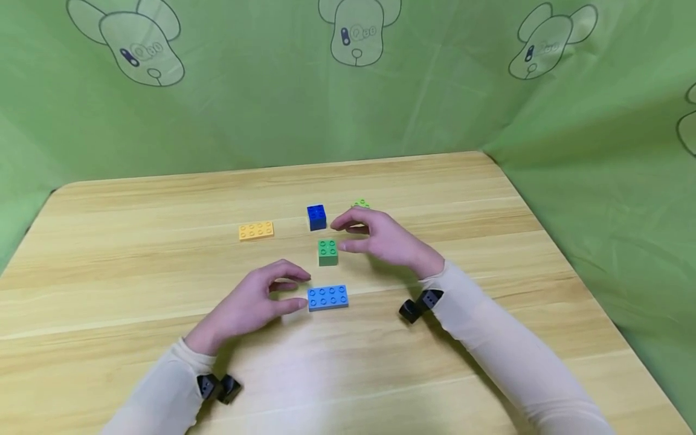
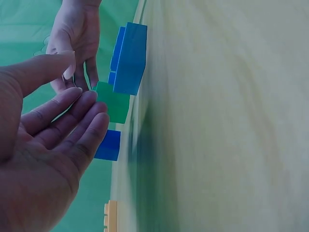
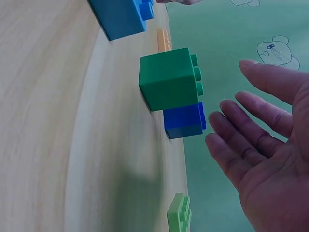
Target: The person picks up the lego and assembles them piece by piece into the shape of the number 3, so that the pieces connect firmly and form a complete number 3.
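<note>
Wooden tabletop point(image 1: 136, 241), green cloth backdrop point(image 1: 244, 96) printed with cartoon animal heads. Five toy bricks out. Left hand point(image 1: 255, 302) low over the tabletop, fingers loosely bent, thumb and forefinger parted; thumb tip sits just beside the left end of the light blue brick point(image 1: 328, 297), grasping nothing. The left wrist view shows the palm open with fingers extended. Right hand point(image 1: 380, 237) hovers near mid-tabletop, fingers spread and relaxed, empty; its thumb tip is just beside the green brick point(image 1: 328, 252), contact cannot be told. Green brick stands studs up, between the light blue brick nearer the person and the dark blue brick point(image 1: 316, 217) behind it, all apart. Orange brick point(image 1: 256, 230) lies flat, well left. Lime brick point(image 1: 361, 204) partly hidden behind the right hand's fingers. Black wrist-mounted cameras point(image 1: 420, 305) on both sleeves.
</note>
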Tool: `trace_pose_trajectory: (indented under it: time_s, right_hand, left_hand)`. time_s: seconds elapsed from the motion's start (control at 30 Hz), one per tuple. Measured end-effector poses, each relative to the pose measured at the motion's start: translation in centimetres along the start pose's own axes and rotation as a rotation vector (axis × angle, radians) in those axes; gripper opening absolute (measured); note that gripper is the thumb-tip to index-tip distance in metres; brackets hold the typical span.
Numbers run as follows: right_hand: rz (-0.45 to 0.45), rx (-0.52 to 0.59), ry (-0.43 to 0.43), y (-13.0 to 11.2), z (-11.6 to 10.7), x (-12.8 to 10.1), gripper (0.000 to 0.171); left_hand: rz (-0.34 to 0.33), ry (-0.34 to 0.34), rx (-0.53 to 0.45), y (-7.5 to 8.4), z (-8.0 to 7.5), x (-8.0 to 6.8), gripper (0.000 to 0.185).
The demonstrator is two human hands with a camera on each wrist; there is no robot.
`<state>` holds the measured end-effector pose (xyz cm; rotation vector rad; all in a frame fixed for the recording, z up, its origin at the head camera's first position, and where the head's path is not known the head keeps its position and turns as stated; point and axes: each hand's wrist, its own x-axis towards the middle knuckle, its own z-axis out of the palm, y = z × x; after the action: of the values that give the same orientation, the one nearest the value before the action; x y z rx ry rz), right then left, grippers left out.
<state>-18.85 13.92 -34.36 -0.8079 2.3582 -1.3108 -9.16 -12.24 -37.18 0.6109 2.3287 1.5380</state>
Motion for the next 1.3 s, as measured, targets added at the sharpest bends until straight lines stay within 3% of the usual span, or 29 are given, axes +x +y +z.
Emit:
trace_pose_trajectory:
  time_s: [0.2,0.43,0.77,1.1,1.3]
  right_hand:
    - [0.003,0.023,-0.041,0.3,0.5,0.4,0.04]
    - [0.04,0.0,-0.066,0.1,1.1,0.7,0.041]
    - [0.058,-0.05,-0.082,0.3,1.7,0.8,0.045]
    - [0.069,-0.116,-0.092,0.6,2.0,1.0,0.039]
    - [0.079,-0.12,-0.089,0.7,2.0,1.0,0.037]
  left_hand:
    - [0.021,0.003,0.063,0.2,0.6,0.2,0.038]
    - [-0.041,0.045,0.166,0.7,1.2,0.6,0.038]
    - [-0.075,0.013,0.258,1.1,1.7,1.2,0.039]
    - [0.002,-0.005,0.397,1.5,2.2,1.7,0.03]
    - [-0.002,-0.008,0.397,1.5,2.2,1.7,0.028]
